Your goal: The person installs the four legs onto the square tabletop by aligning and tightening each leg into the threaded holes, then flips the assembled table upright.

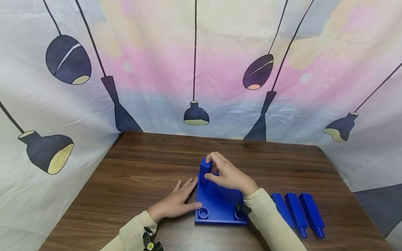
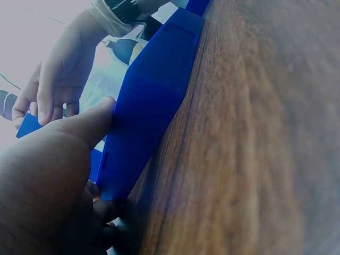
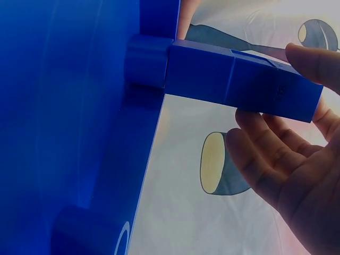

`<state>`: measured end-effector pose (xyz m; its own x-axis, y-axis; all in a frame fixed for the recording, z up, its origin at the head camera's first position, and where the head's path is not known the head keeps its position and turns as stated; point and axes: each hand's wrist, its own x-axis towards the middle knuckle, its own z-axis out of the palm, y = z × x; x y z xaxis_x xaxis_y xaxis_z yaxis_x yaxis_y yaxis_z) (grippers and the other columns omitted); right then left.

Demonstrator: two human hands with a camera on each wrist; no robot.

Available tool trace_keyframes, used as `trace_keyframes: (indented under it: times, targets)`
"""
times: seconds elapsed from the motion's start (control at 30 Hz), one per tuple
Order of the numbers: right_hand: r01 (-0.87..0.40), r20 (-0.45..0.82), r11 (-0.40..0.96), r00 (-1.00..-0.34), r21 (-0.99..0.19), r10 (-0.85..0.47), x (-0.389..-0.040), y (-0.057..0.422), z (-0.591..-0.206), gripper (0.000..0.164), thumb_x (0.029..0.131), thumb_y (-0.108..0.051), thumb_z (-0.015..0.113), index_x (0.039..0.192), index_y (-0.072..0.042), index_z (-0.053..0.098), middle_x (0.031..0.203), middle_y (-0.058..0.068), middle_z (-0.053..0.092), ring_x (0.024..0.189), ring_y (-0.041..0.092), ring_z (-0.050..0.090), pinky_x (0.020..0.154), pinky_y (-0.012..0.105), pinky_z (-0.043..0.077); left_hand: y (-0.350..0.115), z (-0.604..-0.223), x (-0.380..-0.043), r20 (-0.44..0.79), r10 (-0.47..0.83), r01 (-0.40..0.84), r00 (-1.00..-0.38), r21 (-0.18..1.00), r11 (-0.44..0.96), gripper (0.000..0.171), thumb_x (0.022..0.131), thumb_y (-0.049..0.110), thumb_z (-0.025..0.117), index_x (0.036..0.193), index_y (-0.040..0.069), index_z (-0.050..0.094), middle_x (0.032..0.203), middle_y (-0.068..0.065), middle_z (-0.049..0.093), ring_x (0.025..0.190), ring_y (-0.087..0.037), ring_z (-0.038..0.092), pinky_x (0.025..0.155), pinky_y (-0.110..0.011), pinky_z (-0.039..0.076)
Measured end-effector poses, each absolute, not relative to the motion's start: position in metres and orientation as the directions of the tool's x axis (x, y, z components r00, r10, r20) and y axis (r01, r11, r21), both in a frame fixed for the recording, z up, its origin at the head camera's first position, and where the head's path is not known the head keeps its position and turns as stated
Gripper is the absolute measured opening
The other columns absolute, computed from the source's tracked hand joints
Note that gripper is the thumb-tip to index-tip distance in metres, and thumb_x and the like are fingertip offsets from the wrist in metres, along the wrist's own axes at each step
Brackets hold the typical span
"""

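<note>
A square blue tabletop (image 1: 220, 200) lies underside up on the wooden table, with raised round sockets at its corners. At its far left corner a square blue table leg (image 1: 205, 171) stands upright. In the right wrist view, the lower end of the leg (image 3: 202, 71) meets the rim of the socket (image 3: 146, 61). My right hand (image 1: 230, 174) pinches the upper part of that leg between thumb and fingers. Along the tabletop's left edge, my left hand (image 1: 177, 205) rests with straight fingers, its thumb touching the side near the near left socket (image 1: 203, 213).
Three loose blue legs, among them the middle leg (image 1: 296, 211), lie side by side to the right of the tabletop, partly behind the right forearm. Their threaded ends face the near side. A printed cloth (image 1: 163, 87) hangs behind the wooden table (image 1: 141, 167).
</note>
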<state>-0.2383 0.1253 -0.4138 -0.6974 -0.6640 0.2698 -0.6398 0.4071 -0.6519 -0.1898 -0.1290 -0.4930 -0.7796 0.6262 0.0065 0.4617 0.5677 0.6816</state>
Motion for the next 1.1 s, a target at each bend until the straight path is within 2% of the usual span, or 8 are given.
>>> trace_keyframes:
  times: [0.13, 0.4, 0.77, 1.1]
  targets:
    - [-0.640, 0.270, 0.409, -0.698, -0.650, -0.663, -0.2387, 0.1256, -0.4140, 0.034, 0.100, -0.010, 0.074, 0.120, -0.012, 0.046, 0.118, 0.008, 0.052, 0.097, 0.034, 0.066, 0.087, 0.048, 0.061, -0.1291, -0.4931, -0.1898, 0.004, 0.626, 0.459, -0.780, 0.684, 0.567, 0.090, 0.105, 0.051, 0.060, 0.167, 0.000, 0.020, 0.173, -0.017, 0.022, 0.161, -0.040, 0.014, 0.124, -0.069, -0.002]
    - [-0.647, 0.270, 0.429, -0.701, -0.630, -0.661, -0.2382, 0.1260, -0.4132, 0.034, 0.100, -0.012, 0.075, 0.120, -0.013, 0.047, 0.116, 0.007, 0.052, 0.093, 0.031, 0.064, 0.083, 0.046, 0.061, -0.1292, -0.4930, -0.1900, 0.004, 0.626, 0.459, -0.780, 0.684, 0.567, 0.091, 0.105, 0.052, 0.060, 0.167, 0.000, 0.020, 0.173, -0.017, 0.022, 0.161, -0.040, 0.014, 0.125, -0.069, -0.002]
    - [-0.675, 0.288, 0.444, -0.689, -0.590, -0.665, -0.2378, 0.1252, -0.4124, 0.035, 0.099, -0.012, 0.076, 0.120, -0.013, 0.048, 0.109, 0.004, 0.051, 0.083, 0.017, 0.055, 0.075, 0.031, 0.055, -0.1291, -0.4926, -0.1899, -0.005, 0.625, 0.451, -0.781, 0.687, 0.570, 0.091, 0.105, 0.052, 0.060, 0.168, 0.000, 0.019, 0.173, -0.017, 0.021, 0.161, -0.039, 0.013, 0.125, -0.068, -0.002]
    - [-0.673, 0.284, 0.449, -0.691, -0.588, -0.664, -0.2376, 0.1252, -0.4125, 0.035, 0.099, -0.013, 0.075, 0.120, -0.014, 0.048, 0.108, 0.004, 0.051, 0.079, 0.014, 0.054, 0.071, 0.030, 0.053, -0.1293, -0.4938, -0.1905, -0.001, 0.623, 0.451, -0.782, 0.688, 0.568, 0.091, 0.105, 0.053, 0.060, 0.168, 0.001, 0.019, 0.173, -0.016, 0.021, 0.161, -0.039, 0.013, 0.125, -0.068, -0.003]
